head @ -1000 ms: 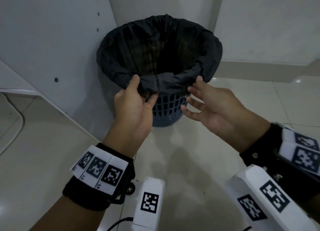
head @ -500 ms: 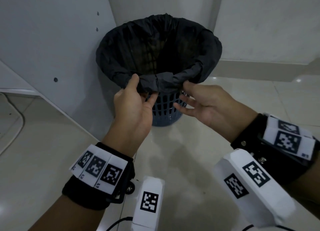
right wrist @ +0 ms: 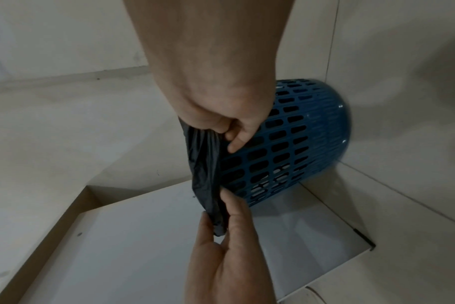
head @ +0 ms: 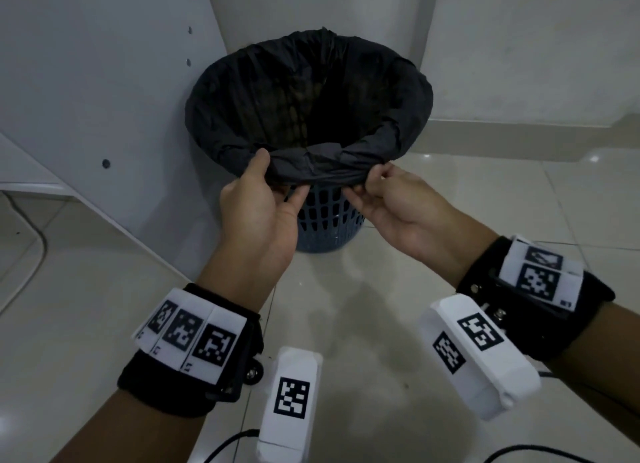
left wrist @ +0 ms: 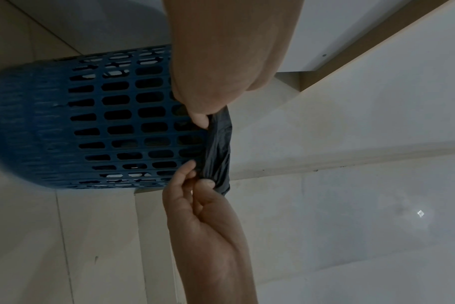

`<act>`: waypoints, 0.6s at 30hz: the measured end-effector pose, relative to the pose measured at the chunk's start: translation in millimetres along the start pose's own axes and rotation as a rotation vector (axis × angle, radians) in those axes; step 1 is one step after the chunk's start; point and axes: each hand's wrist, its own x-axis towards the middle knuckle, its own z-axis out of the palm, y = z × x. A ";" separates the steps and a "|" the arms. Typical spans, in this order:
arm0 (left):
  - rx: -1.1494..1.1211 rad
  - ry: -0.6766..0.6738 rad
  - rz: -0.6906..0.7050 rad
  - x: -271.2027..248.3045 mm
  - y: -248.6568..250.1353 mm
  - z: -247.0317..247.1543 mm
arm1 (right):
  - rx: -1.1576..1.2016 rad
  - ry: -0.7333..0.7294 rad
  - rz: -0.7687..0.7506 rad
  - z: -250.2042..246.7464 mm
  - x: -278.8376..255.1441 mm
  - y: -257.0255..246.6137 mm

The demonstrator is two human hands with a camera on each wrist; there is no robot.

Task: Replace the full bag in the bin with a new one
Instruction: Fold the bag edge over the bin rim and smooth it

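Looks like the bag-fitting step: both hands, left hand (head: 258, 206) and right hand (head: 391, 202), pinch the black bin bag (head: 311, 166) cuff at the near rim of the blue bin (head: 329, 223), mid-frame, so next I'd guess tugging it down snug.

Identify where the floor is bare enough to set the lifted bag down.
Bare tile floor lies right of the bin, up to the skirting, and in front of it, below both hands. Crowded: the bin's left and rear, tight to the cabinet and the wall corner.
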 end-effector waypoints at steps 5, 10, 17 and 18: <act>0.001 0.003 0.022 0.4 0.5 -1.4 | 0.107 -0.035 -0.073 8.8 1.0 3.1; 0.036 -0.008 0.026 0.7 0.2 -2.8 | 0.246 -0.077 -0.049 10.9 -9.0 -1.6; 0.063 -0.009 0.056 -7.1 -11.4 -5.7 | 0.154 -0.088 -0.101 10.2 -16.1 -8.5; 0.077 -0.001 0.058 -10.6 -16.3 -7.4 | 0.109 -0.065 -0.126 12.0 -14.6 -6.6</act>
